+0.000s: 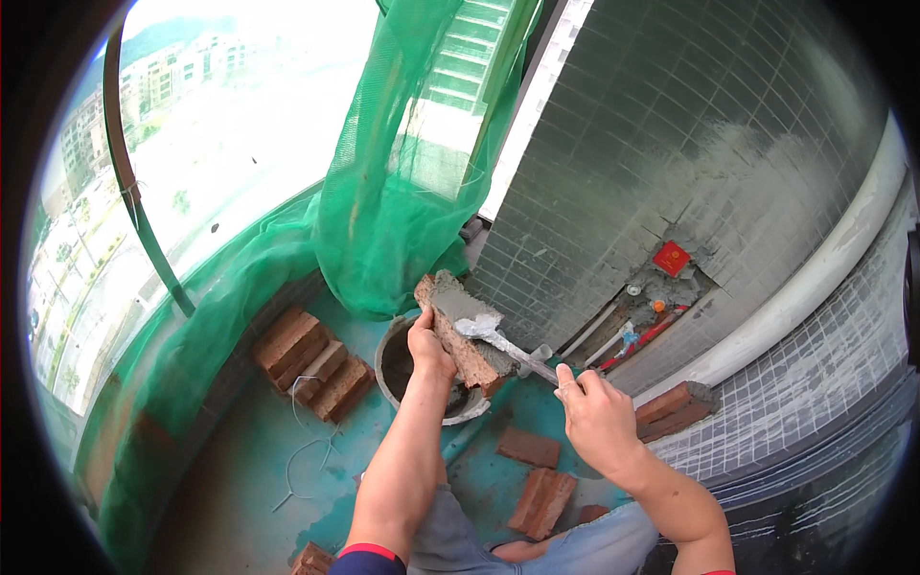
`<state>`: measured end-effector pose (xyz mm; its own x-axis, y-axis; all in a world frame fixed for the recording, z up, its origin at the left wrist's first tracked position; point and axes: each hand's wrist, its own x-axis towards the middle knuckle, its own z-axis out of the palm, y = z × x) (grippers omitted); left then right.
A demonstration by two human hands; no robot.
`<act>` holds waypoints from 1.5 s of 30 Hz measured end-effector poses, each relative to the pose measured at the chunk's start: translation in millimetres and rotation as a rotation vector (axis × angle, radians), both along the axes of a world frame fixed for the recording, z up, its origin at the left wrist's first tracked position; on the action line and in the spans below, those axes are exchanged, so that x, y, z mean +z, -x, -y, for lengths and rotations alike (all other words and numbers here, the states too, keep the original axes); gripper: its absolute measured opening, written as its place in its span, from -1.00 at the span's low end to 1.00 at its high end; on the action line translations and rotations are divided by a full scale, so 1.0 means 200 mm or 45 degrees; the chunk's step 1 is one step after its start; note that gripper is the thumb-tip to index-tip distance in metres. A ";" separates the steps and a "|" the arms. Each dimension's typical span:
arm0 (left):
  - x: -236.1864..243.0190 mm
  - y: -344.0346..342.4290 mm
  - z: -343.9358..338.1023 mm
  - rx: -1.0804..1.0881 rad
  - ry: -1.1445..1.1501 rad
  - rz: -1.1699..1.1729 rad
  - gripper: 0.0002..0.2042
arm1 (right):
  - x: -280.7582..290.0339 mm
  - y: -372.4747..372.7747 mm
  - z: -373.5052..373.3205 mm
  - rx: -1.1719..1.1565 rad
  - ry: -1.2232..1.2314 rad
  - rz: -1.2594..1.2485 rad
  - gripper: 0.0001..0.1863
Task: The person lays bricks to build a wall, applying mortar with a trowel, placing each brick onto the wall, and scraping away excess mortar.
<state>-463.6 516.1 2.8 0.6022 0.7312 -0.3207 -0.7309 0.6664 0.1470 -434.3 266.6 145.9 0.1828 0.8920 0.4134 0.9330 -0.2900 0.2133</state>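
My left hand (428,347) grips a rough red brick (458,350) by its left side, holding it tilted above a bucket. Grey mortar (458,299) coats the brick's upper face. In my right hand (596,412) is the handle of a trowel (508,345), whose mortar-smeared blade lies against the coated face. Below the brick stands the round grey bucket (391,379), with mortar inside it; my left forearm and the brick hide part of its opening.
Stacked bricks (316,362) sit left of the bucket, more bricks (542,500) lie near my legs, and one brick (677,410) rests by the tiled wall (613,172). Green netting (383,192) borders the open edge. Pipes (599,335) show in a wall recess; wire (292,470) lies on the floor.
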 end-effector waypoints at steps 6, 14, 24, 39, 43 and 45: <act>-0.07 0.01 -0.05 -0.026 -0.044 0.016 -0.61 | 0.06 0.05 0.12 0.038 0.084 0.046 -0.66; -0.12 0.02 -0.10 -0.093 -0.082 0.061 -0.62 | 0.21 0.07 0.28 -0.122 -0.091 -0.586 -0.67; 0.06 0.05 0.11 -0.373 -0.154 0.001 -0.63 | 0.07 -0.16 -0.03 -0.128 -0.119 0.120 -0.70; -0.02 -0.04 0.06 -0.312 -0.112 -0.136 -0.64 | 0.10 -0.03 0.11 -0.069 -0.042 -0.063 -0.69; -0.05 -0.05 0.05 -0.407 -0.140 0.004 -0.64 | 0.11 -0.07 0.23 -0.120 -0.177 -0.722 -0.65; -0.05 -0.02 0.04 -0.456 -0.221 -0.021 -0.64 | 0.03 -0.09 0.27 -0.180 -0.393 -1.105 -0.64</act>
